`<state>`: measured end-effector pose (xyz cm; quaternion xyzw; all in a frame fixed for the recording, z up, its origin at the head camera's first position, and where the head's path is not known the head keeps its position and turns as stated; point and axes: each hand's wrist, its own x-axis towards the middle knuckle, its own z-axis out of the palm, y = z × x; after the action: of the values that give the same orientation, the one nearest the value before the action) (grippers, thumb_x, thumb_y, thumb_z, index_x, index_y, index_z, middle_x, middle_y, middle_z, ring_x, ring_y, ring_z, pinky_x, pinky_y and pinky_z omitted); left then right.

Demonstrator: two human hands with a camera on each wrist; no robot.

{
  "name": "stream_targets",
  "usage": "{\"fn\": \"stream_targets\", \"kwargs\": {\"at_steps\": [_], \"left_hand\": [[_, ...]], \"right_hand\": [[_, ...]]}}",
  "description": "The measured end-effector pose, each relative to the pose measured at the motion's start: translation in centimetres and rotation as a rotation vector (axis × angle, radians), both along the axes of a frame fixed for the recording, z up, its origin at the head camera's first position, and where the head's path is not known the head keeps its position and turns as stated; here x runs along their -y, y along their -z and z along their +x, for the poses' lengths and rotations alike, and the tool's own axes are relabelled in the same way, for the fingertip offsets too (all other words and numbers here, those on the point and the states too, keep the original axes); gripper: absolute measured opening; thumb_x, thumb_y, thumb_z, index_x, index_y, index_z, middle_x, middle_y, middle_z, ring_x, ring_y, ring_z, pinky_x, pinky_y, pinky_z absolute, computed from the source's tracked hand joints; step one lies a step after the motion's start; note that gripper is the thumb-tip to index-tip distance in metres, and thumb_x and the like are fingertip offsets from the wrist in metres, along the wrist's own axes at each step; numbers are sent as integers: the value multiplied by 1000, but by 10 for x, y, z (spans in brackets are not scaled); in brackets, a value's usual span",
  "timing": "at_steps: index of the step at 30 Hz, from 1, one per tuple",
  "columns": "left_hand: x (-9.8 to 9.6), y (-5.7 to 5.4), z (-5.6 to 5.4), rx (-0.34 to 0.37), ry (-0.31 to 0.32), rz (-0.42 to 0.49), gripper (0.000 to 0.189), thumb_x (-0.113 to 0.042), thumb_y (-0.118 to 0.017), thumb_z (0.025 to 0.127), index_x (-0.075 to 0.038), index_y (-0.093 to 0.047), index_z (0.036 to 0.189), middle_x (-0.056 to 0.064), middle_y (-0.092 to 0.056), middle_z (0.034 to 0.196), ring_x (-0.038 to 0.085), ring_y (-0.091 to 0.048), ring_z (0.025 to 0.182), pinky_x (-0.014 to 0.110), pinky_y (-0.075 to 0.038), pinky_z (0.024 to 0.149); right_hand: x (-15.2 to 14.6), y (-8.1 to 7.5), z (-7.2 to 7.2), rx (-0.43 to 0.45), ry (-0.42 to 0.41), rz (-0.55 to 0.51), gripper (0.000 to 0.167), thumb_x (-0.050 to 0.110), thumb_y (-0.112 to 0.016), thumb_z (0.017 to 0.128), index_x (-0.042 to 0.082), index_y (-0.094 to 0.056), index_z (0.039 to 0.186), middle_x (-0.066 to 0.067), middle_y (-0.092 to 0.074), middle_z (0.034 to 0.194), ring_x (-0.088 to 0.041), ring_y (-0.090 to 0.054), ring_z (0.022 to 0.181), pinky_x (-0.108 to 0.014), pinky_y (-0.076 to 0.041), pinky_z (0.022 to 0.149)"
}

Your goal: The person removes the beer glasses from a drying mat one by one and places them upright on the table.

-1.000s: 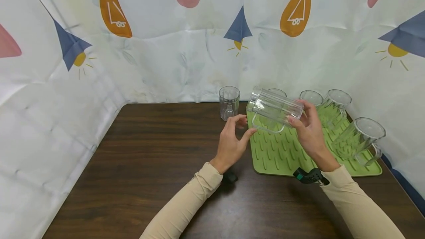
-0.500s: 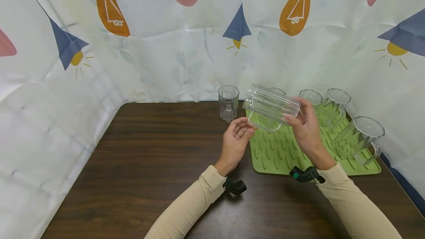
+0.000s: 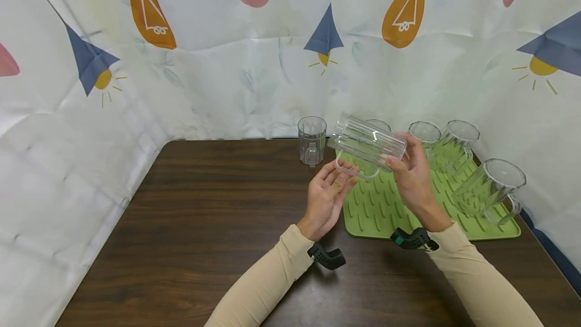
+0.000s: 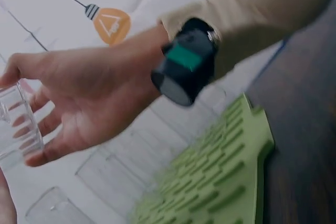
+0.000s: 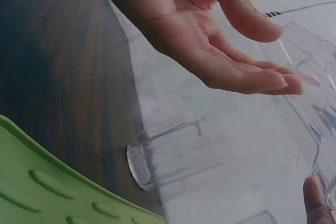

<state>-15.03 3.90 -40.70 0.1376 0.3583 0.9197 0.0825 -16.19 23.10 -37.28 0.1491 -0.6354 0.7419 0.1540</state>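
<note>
Glass mug (image 3: pixel 367 140) tilts in mid-air over the green mat (image 3: pixel 376 216), one end toward ten o'clock; the right grip (image 3: pixel 415 180) pinches its four o'clock end, while the left grip (image 3: pixel 326 196) touches its underside handle (image 3: pixel 368 177), fingers extended, thumb spread. Another mug (image 3: pixel 312 140) stands at nine o'clock on the surface (image 3: pixel 218 226), three mugs (image 3: pixel 490 185) sit toward three, and one behind is partly hidden.

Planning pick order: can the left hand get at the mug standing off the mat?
Probably yes: the standing mug is just beyond the left hand, nothing visible between. The tilted mug, gripped by the right hand, is off to the right.
</note>
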Motion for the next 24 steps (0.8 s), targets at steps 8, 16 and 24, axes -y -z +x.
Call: {"fn": "stream_targets", "kwargs": {"at_steps": [8, 16, 24], "left_hand": [[-7, -2, 1, 72, 26, 105, 21, -3, -54, 105, -14, -58, 121, -3, -68, 118, 13, -69, 119, 36, -50, 118], [-11, -3, 0, 76, 37, 193, 27, 4, -47, 106, -16, -61, 116, -5, -69, 114, 12, -70, 118, 33, -52, 115], [-11, -7, 1, 72, 49, 263, 19, -4, -57, 100, -19, -66, 107, -6, -71, 107, 9, -72, 111, 29, -55, 110]], "right_hand": [[6, 2, -1, 12, 9, 3, 53, -4, -52, 96, 18, -43, 143, -1, -49, 137, -14, -54, 129, -16, -55, 102], [8, 4, -3, -4, -9, -32, 51, -4, -51, 96, 16, -41, 142, -1, -48, 138, -14, -54, 128, -16, -54, 103], [12, 5, -4, -16, -28, -73, 49, -2, -50, 97, 15, -40, 142, -3, -46, 140, -18, -51, 133, -17, -52, 106]]}}
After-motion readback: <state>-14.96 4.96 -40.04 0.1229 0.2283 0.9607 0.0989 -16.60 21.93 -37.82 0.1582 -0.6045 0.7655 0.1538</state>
